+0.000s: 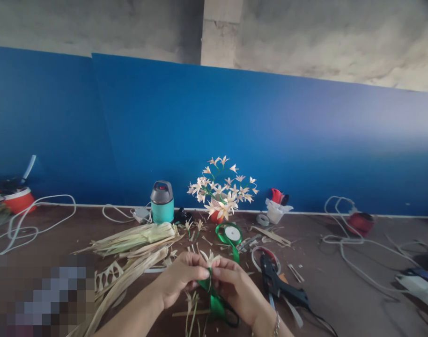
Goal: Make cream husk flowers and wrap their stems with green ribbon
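Head view, lower centre: two bare hands meet, the left hand point(182, 276) and the right hand point(240, 283) each curled, thumb pressed to fingers in a pinch at the base of one pale flower point(210, 257), its petals thin, pointed and papery. One glossy green ribbon point(217, 306) hangs below their fingertips. Above the right hand lies one round spool point(232, 232) with a white disc. Two small blossoms point(199, 225) lie left of it. At centre, one branching bouquet point(226, 206) bears many star-shaped blooms, too overlapped to count. Dry, fibrous strips point(136, 238) fill the lower left; one black glue gun point(282, 285) lies lower right.
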The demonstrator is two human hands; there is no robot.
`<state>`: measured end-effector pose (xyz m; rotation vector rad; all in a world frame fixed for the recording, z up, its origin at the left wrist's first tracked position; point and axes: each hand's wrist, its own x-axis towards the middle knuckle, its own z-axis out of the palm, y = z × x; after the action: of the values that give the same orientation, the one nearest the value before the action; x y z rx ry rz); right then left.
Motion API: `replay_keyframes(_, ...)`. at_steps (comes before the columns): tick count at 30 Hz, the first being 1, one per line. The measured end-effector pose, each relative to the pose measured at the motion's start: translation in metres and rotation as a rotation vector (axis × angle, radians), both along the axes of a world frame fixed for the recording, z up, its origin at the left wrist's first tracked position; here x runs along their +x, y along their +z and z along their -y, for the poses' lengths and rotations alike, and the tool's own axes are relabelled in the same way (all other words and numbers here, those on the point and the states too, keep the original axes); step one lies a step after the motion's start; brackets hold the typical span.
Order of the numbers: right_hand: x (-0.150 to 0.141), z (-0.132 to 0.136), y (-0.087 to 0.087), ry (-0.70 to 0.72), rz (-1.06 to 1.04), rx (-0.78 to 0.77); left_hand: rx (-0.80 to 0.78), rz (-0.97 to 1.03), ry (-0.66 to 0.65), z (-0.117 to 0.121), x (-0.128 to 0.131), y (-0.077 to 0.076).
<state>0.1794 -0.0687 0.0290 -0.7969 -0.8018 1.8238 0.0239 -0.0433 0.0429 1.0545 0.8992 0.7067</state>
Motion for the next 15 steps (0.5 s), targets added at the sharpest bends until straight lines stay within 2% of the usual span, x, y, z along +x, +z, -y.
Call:
replay_keyframes(5, 0.0017, -0.0005, -0.0046, 0.088, -0.067, -0.024, -0.091, 0.058, -0.112, -0.0008, -0.0035, -0.0029)
replay_keyframes(10, 0.0023, -0.0015, -0.0074, 0.135, -0.004, 0.020, -0.194, 0.098, -0.203, -0.0019, -0.0067, -0.0030)
replay_keyframes(13, 0.0041, -0.0018, -0.0044, 0.053, 0.130, 0.068, -0.207, 0.147, -0.233, -0.0045, -0.0094, -0.0048)
replay_keyframes(15, 0.0059, -0.0003, -0.0008, -0.118, 0.322, 0.231, -0.228, 0.154, -0.210, -0.0062, -0.0109, -0.0066)
